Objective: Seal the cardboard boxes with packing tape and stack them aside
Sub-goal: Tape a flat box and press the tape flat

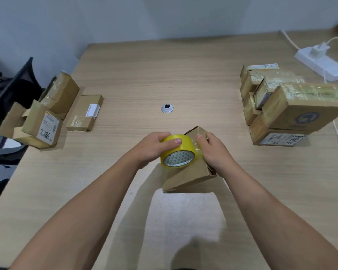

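the wooden table [183, 75] carries three groups of work. at its right side stands the stack of boxes [293, 106], piled in layers and covered on top with glossy yellowish tape; these are judged to be sealed and set aside. at the left side, a looser group of boxes [47, 114] stands at mixed angles, with one flat box [85, 114] lying just beside it. whether their flaps are closed cannot be told, but they are judged to be awaiting tape. the task therefore appears to be near its midpoint, with several boxes remaining. the current box [191, 176] is at the centre near edge, between both hands, tilted and apparently raised off the table, with no full strip across it yet. the yellow tape roll [177, 151] sits against the top face of this box, its open core facing the camera. a short clear length of tape runs from the roll toward the far right corner of the box. the left hand [154, 147] grips the roll, fingers curled round the far side and thumb flat on the outer yellow band. the right hand [213, 151] holds the far end of the box, fingers wrapped round its side and thumb pressing the tape end onto the cardboard. both forearms reach forward and converge on the box.
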Tool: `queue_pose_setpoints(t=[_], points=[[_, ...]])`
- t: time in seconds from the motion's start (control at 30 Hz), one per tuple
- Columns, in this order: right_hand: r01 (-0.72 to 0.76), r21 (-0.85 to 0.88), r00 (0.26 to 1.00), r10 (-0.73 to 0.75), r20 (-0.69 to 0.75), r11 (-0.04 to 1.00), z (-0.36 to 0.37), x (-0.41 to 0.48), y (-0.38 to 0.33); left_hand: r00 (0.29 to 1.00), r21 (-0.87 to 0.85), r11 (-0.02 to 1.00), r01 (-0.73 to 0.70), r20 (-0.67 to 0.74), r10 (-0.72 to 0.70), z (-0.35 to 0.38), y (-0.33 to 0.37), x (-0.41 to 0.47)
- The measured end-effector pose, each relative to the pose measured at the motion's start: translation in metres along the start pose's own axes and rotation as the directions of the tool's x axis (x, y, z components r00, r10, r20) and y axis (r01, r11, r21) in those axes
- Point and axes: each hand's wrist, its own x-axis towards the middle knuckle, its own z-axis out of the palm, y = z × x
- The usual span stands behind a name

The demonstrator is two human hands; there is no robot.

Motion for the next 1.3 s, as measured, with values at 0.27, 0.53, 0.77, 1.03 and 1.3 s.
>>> queue_pose_setpoints(t=[0.27, 0.53, 0.77, 1.03, 1.3], points=[[-0.098, 0.079, 0.995, 0.098, 0.008, 0.992, 0.013, 0.003, 0.035, 0.99, 0.073, 0.994, 0.087, 0.104, -0.094, 0.005, -0.001, 0.016], [-0.403, 0.268, 0.915, 0.383, 0.127, 0.875, 0.052, -0.004, 0.083, 0.994, 0.409, 0.907, 0.102, 0.0, -0.112, 0.031, -0.018, 0.029], [-0.288, 0.097, 0.95, 0.297, -0.1, 0.953, 0.056, -0.016, 0.081, 0.996, 0.369, 0.928, 0.062, -0.088, -0.031, 0.044, -0.043, 0.013], [-0.252, 0.019, 0.955, 0.251, -0.158, 0.968, 0.066, -0.01, 0.089, 0.995, 0.562, 0.822, 0.098, -0.043, -0.089, 0.018, -0.035, 0.017], [-0.192, -0.049, 0.971, 0.182, -0.153, 0.98, 0.067, -0.009, 0.089, 0.978, 0.853, 0.486, 0.19, -0.123, -0.167, -0.014, -0.038, 0.023]])
